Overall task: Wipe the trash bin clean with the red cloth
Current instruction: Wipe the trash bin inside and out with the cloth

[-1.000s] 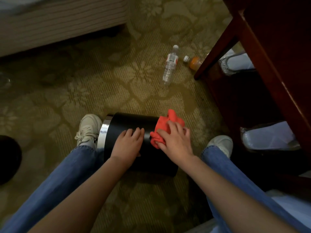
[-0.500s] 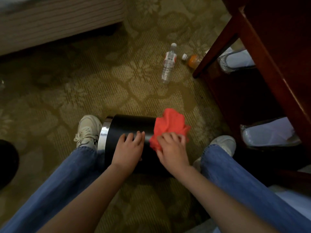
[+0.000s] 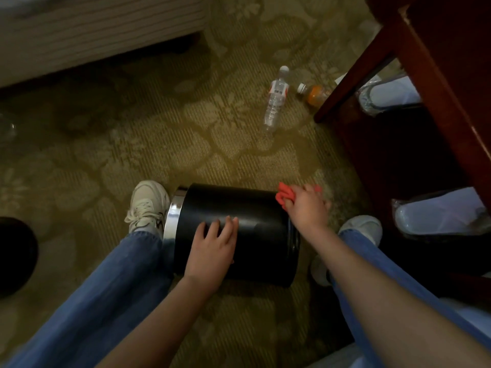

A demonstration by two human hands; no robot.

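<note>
A black round trash bin point(image 3: 255, 216) with a shiny metal rim lies on its side on the carpet between my legs, rim to the left. My left hand point(image 3: 212, 248) rests flat on its upper side, fingers spread. My right hand point(image 3: 305, 208) grips the bunched red cloth point(image 3: 285, 195) at the bin's far right end, by its base. Most of the cloth is hidden under my fingers.
A clear water bottle point(image 3: 276, 99) and an orange drink bottle point(image 3: 313, 92) lie on the carpet beyond the bin. A dark wooden table point(image 3: 435, 83) stands at the right with wrapped white items under it. A bed base point(image 3: 93, 30) runs along the top left.
My right hand has carried the red cloth from the bin's upper side to its right end and bunched it tighter. My left hand has stayed on the bin.
</note>
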